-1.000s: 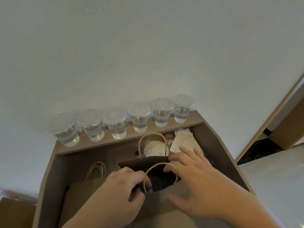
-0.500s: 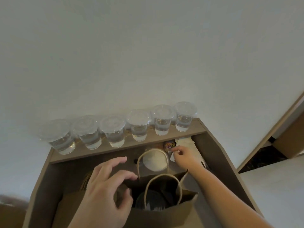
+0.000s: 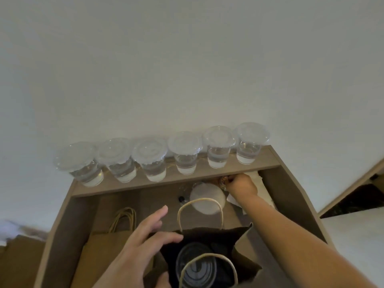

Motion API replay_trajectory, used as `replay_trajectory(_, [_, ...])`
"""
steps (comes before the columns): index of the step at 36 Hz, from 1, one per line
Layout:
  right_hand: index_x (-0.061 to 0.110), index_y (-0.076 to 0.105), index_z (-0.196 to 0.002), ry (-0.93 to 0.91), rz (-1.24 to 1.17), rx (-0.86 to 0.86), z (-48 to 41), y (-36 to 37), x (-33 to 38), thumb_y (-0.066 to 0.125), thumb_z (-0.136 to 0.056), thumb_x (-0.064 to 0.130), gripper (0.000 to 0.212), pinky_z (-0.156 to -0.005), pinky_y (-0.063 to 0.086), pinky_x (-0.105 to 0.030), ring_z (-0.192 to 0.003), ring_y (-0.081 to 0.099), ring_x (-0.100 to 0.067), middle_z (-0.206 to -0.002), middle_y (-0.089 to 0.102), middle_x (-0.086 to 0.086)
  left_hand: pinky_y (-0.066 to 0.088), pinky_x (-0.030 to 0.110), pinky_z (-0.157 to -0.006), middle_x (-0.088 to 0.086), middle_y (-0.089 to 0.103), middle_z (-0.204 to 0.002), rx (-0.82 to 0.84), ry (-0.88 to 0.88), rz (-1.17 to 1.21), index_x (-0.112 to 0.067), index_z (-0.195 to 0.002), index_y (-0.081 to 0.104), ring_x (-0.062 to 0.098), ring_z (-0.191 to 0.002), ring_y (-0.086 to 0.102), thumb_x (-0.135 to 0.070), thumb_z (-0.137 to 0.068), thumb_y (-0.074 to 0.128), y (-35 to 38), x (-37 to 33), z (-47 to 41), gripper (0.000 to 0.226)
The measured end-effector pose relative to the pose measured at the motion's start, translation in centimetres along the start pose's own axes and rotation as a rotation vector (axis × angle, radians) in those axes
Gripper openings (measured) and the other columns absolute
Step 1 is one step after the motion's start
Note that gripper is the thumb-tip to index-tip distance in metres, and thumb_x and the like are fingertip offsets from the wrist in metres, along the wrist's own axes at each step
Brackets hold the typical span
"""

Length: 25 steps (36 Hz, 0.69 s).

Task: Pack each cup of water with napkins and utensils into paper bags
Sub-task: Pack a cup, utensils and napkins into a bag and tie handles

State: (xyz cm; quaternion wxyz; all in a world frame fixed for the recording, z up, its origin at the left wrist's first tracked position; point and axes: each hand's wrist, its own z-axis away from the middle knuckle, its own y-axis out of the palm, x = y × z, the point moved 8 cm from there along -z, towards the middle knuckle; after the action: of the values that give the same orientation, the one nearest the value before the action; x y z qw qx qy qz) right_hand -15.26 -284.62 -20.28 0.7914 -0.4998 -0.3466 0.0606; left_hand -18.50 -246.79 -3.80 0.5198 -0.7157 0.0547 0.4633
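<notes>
An open brown paper bag (image 3: 245,252) with rope handles stands at the bottom centre, and a lidded cup (image 3: 196,265) sits inside it. My left hand (image 3: 143,244) rests on the bag's left rim with fingers spread. My right hand (image 3: 241,185) reaches to the back right under the shelf, fingers curled at a small patterned object beside white napkins (image 3: 254,176); what it holds is hidden. Several lidded cups of water (image 3: 218,150) line the wooden shelf (image 3: 145,182).
A flat brown bag (image 3: 104,246) with handles lies at the left inside the wooden compartment. Behind the open bag stands another lidded cup (image 3: 207,199), with a small dark cap next to it. The compartment's slanted side walls (image 3: 295,204) close in left and right.
My right hand left the bag and reached to the back right, by the napkins. My left hand opened on the bag's rim. The bag now stands open with the cup visible.
</notes>
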Motion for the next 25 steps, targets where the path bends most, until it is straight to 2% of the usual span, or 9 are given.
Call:
replay_trajectory(3, [0.021,0.076,-0.112,-0.002,0.012,0.001,-0.2,0.1,0.4,0.064,-0.097,0.042,0.028,-0.087,0.058,-0.039,-0.106,0.070,-0.034,-0.114,0.074,-0.009,0.032,0.020,-0.115,-0.036,0.019,-0.165,-0.003,-0.008,0.028,-0.065,-0.131,0.053,-0.012,-0.148,0.031,-0.046,-0.077,0.055,0.0,-0.1,0.1,0.057])
replay_trajectory(6, [0.020,0.076,-0.111,-0.013,0.000,-0.012,-0.2,0.2,0.8,0.062,-0.097,0.039,0.027,-0.089,0.059,-0.041,-0.105,0.070,-0.035,-0.112,0.075,-0.009,0.032,0.017,-0.114,-0.036,0.021,-0.164,-0.022,-0.011,0.024,-0.065,-0.129,0.056,-0.012,-0.148,0.033,-0.043,-0.074,0.051,-0.2,-0.3,0.1,0.059])
replay_trajectory(9, [0.018,0.075,-0.102,-0.026,-0.044,-0.020,-0.2,0.4,1.0,0.061,-0.099,0.033,0.021,-0.088,0.060,-0.042,-0.100,0.070,-0.036,-0.107,0.075,-0.012,0.037,0.025,-0.116,-0.037,0.019,-0.164,-0.009,-0.027,0.013,-0.058,-0.121,0.066,-0.012,-0.148,0.031,-0.042,-0.070,0.048,-0.2,-0.2,0.3,0.057])
replay_trajectory(11, [0.017,0.073,-0.093,-0.054,-0.074,-0.033,-0.2,0.6,1.0,0.064,-0.099,0.029,0.016,-0.085,0.059,-0.042,-0.098,0.069,-0.037,-0.104,0.074,-0.012,0.039,0.028,-0.116,-0.036,0.019,-0.165,-0.016,-0.034,0.004,-0.054,-0.122,0.067,-0.011,-0.149,0.030,-0.041,-0.069,0.047,-0.3,-0.1,0.4,0.059])
replay_trajectory(13, [0.014,0.072,-0.096,-0.075,-0.103,-0.068,-0.2,0.4,0.9,0.066,-0.097,0.024,0.011,-0.079,0.054,-0.039,-0.099,0.069,-0.039,-0.104,0.074,-0.015,0.039,0.026,-0.115,-0.035,0.019,-0.166,-0.026,-0.035,-0.014,-0.054,-0.123,0.066,-0.010,-0.150,0.030,-0.041,-0.069,0.048,-0.2,-0.1,0.5,0.058])
replay_trajectory(15, [0.009,0.073,-0.101,-0.081,-0.120,-0.091,-0.4,0.3,0.8,0.068,-0.097,0.019,0.012,-0.079,0.053,-0.039,-0.102,0.068,-0.040,-0.106,0.073,-0.018,0.037,0.024,-0.114,-0.035,0.019,-0.166,-0.026,-0.039,-0.024,-0.056,-0.124,0.064,-0.010,-0.150,0.029,-0.041,-0.069,0.049,-0.2,0.0,0.7,0.058])
replay_trajectory(18, [0.008,0.074,-0.105,-0.068,-0.078,-0.110,-0.6,-0.1,0.6,0.069,-0.098,0.018,0.013,-0.087,0.058,-0.044,-0.103,0.068,-0.039,-0.109,0.072,-0.018,0.035,0.022,-0.115,-0.034,0.019,-0.166,-0.019,-0.051,-0.026,-0.055,-0.126,0.064,-0.010,-0.150,0.028,-0.042,-0.069,0.050,-0.1,0.2,0.8,0.059])
replay_trajectory(21, [0.009,0.073,-0.115,-0.108,0.020,-0.167,-0.6,-1.0,0.9,0.064,-0.102,0.024,0.022,-0.087,0.055,-0.041,-0.107,0.066,-0.041,-0.114,0.071,-0.020,0.033,0.020,-0.116,-0.035,0.019,-0.166,-0.018,-0.058,-0.032,-0.055,-0.125,0.064,-0.011,-0.150,0.027,-0.044,-0.070,0.049,0.0,0.1,1.1,0.058])
replay_trajectory(25, [0.007,0.075,-0.110,-0.164,0.145,-0.204,-0.5,-1.6,1.2,0.057,-0.104,0.019,0.022,-0.084,0.052,-0.038,-0.105,0.067,-0.040,-0.110,0.075,-0.018,0.036,0.026,-0.117,-0.035,0.021,-0.165,-0.033,-0.050,-0.026,-0.052,-0.124,0.065,-0.007,-0.151,0.030,-0.043,-0.069,0.051,-0.1,0.1,1.3,0.057])
